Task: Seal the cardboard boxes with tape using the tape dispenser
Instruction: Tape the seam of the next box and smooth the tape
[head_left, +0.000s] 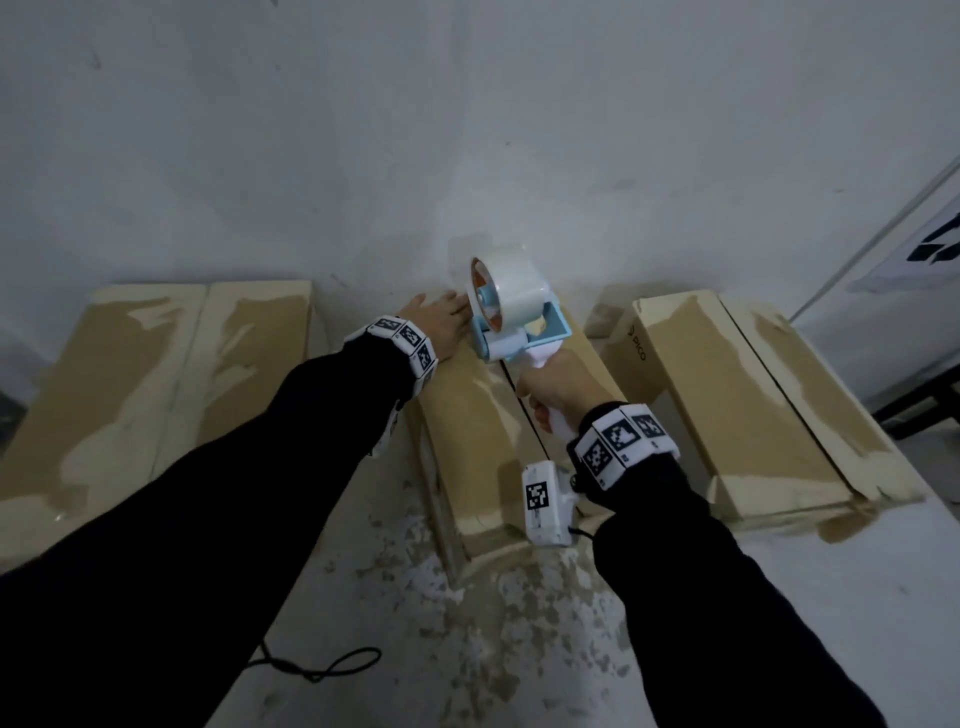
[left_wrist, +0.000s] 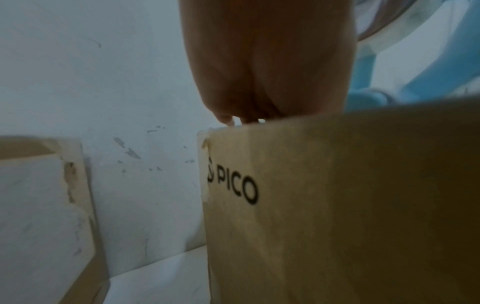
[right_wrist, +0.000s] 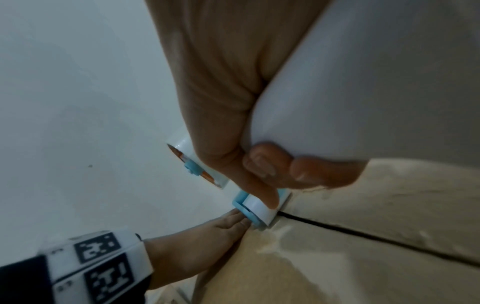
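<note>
Three brown cardboard boxes stand side by side against a white wall. On the middle box (head_left: 467, 431), the flaps meet at a dark seam (right_wrist: 363, 234). My right hand (head_left: 545, 389) grips the white handle of a blue-and-white tape dispenser (head_left: 511, 312) carrying a clear tape roll. The dispenser's front roller (right_wrist: 257, 207) sits at the far end of the seam. My left hand (head_left: 436, 317) lies flat with straight fingers on the far left part of the middle box's top, beside the dispenser. The box side reads PICO (left_wrist: 236, 187).
The left box (head_left: 156, 374) and the right box (head_left: 753, 395) flank the middle one, their tops patched with pale torn paper. The wall (head_left: 467, 130) stands right behind them. A black cord loop (head_left: 322, 665) lies on the speckled white surface in front.
</note>
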